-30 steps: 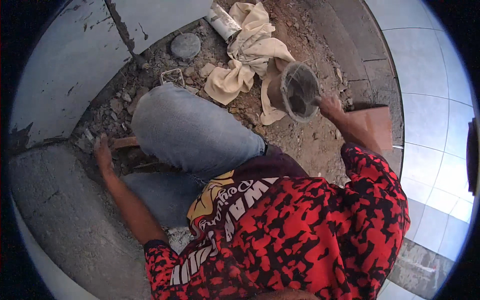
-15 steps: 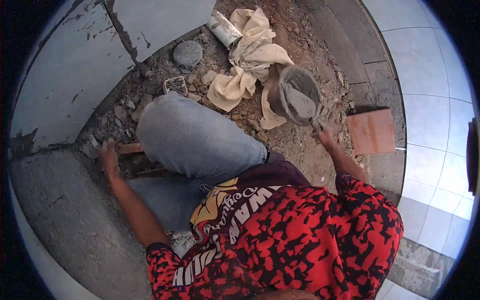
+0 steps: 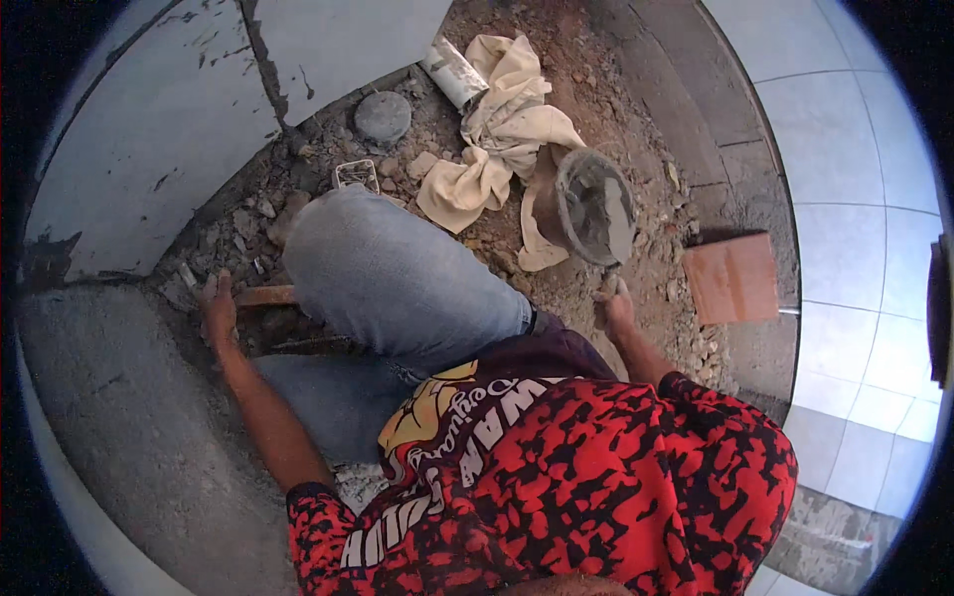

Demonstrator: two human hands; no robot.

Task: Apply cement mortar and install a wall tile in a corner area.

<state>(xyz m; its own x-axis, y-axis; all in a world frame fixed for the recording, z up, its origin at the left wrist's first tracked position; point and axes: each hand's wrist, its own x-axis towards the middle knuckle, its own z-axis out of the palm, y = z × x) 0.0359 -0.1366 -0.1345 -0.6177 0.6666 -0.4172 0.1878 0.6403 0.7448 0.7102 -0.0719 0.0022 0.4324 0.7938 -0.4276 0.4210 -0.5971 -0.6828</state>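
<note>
My right hand (image 3: 614,303) is closed round the handle of a trowel. The grey, mortar-coated trowel blade (image 3: 620,223) reaches over the rim of a round mortar bucket (image 3: 568,194), which looks tilted and has wet grey mortar on its inner wall. My left hand (image 3: 218,303) is low at the left by the rubble, its fingers stretched out and seemingly holding nothing. Beside it are a brown wooden-looking bar (image 3: 266,295), partly hidden by my knee, and a small pale piece (image 3: 188,277) near the fingertips.
A cream cloth (image 3: 497,129) lies crumpled beside a white pipe (image 3: 454,72). Near them are a round grey disc (image 3: 383,117) and a small wire rack (image 3: 356,176). Pale tiled slabs (image 3: 169,149) stand at the left; a reddish tile (image 3: 732,279) lies right, before white floor tiles (image 3: 840,258).
My right hand has drawn slightly left and down, and the trowel blade now stands out at the bucket's right rim. The bucket opening has tipped. My left hand stays in place.
</note>
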